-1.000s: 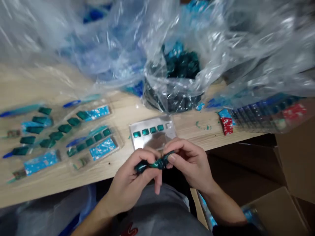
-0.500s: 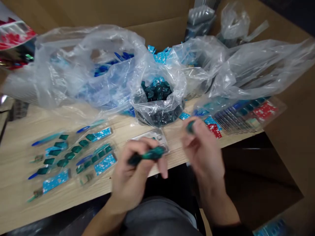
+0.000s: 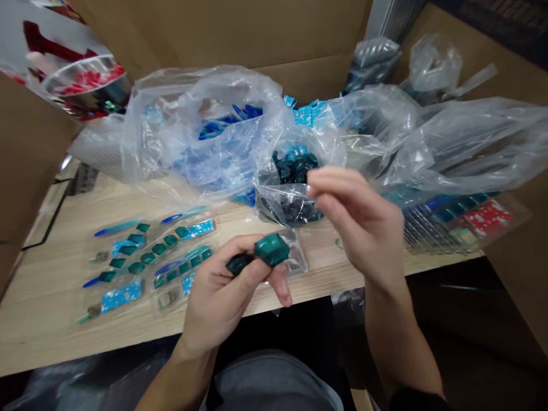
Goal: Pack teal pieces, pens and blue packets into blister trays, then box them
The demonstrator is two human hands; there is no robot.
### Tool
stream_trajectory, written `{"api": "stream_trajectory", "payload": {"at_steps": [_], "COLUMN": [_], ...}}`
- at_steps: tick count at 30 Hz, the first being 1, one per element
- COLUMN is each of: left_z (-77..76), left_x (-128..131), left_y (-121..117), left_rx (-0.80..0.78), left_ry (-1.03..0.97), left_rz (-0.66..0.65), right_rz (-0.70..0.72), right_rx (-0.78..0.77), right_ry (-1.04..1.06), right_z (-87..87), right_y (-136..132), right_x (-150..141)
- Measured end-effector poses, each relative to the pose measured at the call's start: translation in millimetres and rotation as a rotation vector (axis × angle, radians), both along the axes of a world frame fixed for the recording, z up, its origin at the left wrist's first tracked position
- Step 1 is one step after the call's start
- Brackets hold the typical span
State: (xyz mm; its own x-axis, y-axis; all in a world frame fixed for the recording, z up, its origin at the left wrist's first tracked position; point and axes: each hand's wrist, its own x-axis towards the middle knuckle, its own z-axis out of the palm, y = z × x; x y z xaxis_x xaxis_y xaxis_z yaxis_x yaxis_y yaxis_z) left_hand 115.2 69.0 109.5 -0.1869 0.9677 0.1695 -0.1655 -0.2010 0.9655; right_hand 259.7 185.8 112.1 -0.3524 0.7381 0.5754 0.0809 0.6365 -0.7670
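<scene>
My left hand (image 3: pixel 229 294) is closed around several dark green faceted plastic gems. One green gem (image 3: pixel 272 249) sticks out between thumb and forefinger, and a darker one (image 3: pixel 238 264) lies against the curled fingers. Raised just right of the open clear bag of dark green gems (image 3: pixel 295 169), my right hand (image 3: pixel 357 222) has its fingers bent and the thumb a little apart. Nothing shows between its fingertips. Beneath the left fingers lies a clear plastic tray (image 3: pixel 302 261), partly covered by that hand.
Filled clear blister trays (image 3: pixel 122 297) with gems, blue pens and blue packets lie at left. Bags with blue pens (image 3: pixel 231 123) and blue dotted packets (image 3: pixel 310 114) stand behind. Stacked trays (image 3: pixel 432 225) with a red packet sit at right. Cardboard (image 3: pixel 240 34) walls the back.
My right hand has moved up towards the gem bag, and the green gem it pinched no longer shows in it. The left hand still holds gems, turned slightly. The view has shifted left.
</scene>
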Motion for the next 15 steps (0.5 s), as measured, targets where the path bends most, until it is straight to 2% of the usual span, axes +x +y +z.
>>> {"api": "stream_trajectory", "payload": {"at_steps": [2,4,7,9,11,13,15], "left_z": [-3.0,-5.4,-4.0,1.0,7.6,14.0,18.5], "left_x": [0.0,1.4,3.1,1.8,-1.5,-5.7,-9.5], "left_y": [2.6,5.9,14.0,25.4,44.8,72.2,102.9], "left_rx": [0.006,0.030,0.062,0.049,0.040,0.045,0.041], "left_ry": [0.007,0.060,0.254,0.392,0.506,0.632,0.798], "left_rz": [0.022,0.047,0.074,0.018,-0.015,0.063,0.153], "right_rz": [0.141,0.208,0.194,0.135,0.045,-0.021,-0.004], "right_rx": [-0.055,-0.074,-0.048,-0.061,-0.109,-0.145,-0.149], "right_ry": [-0.013,-0.031,-0.026,-0.014,-0.009,-0.042,-0.135], "right_z": [6.0,8.1,3.0,-5.0,-16.0,-30.2,-47.6], "right_y": [-22.9,-38.4,-44.1,-40.9,-36.3,-31.6,-26.9], "right_x": [9.8,14.0,14.6,17.4,23.8,31.2,35.6]}}
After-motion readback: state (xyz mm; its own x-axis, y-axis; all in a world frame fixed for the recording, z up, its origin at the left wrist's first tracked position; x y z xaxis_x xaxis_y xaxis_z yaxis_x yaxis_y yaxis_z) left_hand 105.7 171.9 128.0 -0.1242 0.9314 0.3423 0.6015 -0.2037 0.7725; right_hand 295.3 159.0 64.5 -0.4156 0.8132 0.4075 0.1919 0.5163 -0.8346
